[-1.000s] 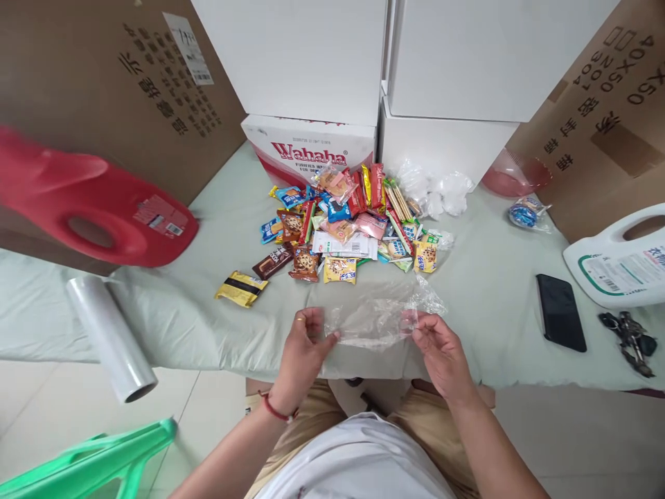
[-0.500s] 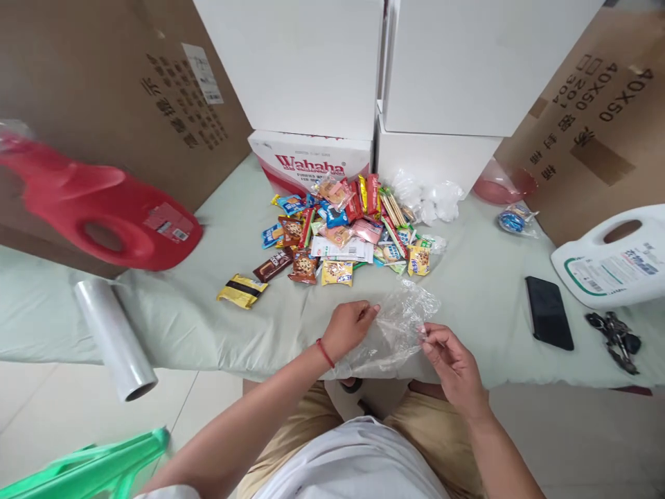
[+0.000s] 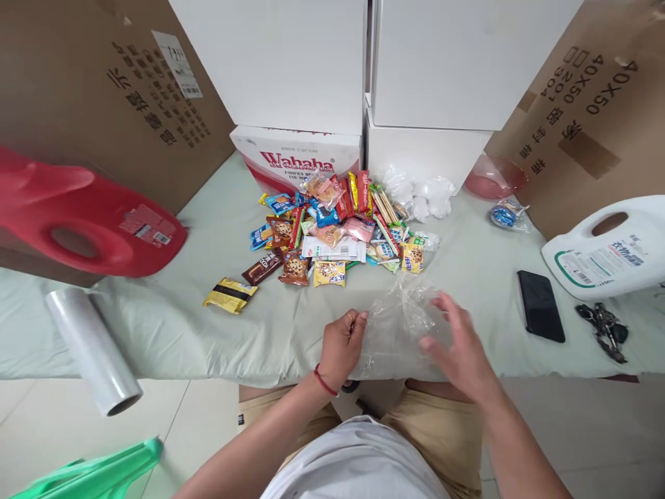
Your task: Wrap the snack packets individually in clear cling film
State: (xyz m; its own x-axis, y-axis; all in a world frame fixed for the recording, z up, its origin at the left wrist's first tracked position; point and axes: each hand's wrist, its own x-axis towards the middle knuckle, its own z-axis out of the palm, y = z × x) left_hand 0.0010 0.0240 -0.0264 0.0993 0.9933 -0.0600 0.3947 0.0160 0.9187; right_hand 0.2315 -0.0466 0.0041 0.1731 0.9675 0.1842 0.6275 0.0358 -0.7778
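Observation:
A clear plastic bag [image 3: 392, 333] spreads between my hands at the table's front edge. My left hand [image 3: 343, 344] is closed on the bag's left side, thumb pressed against the fingers. On the other side my right hand [image 3: 460, 346] has its thumb and fingers apart, slightly blurred, beside the bag's right edge. Beyond the bag lies a heap of wrapped snacks [image 3: 330, 235], with a white packet [image 3: 334, 248] on its near side. A yellow-and-black packet [image 3: 229, 296] lies apart from the heap on the left.
A roll of clear film [image 3: 93, 352] and a red jug [image 3: 98, 222] lie at left. On the right are a black phone [image 3: 541, 306], keys [image 3: 603, 331] and a white jug [image 3: 610, 246]. White boxes [image 3: 291, 62] and cardboard boxes [image 3: 576, 97] stand behind. A pink bowl [image 3: 496, 178] sits back right.
My right hand has let go of the bag's right edge and opened its fingers. My left hand keeps its grip. The whole view has shifted a little.

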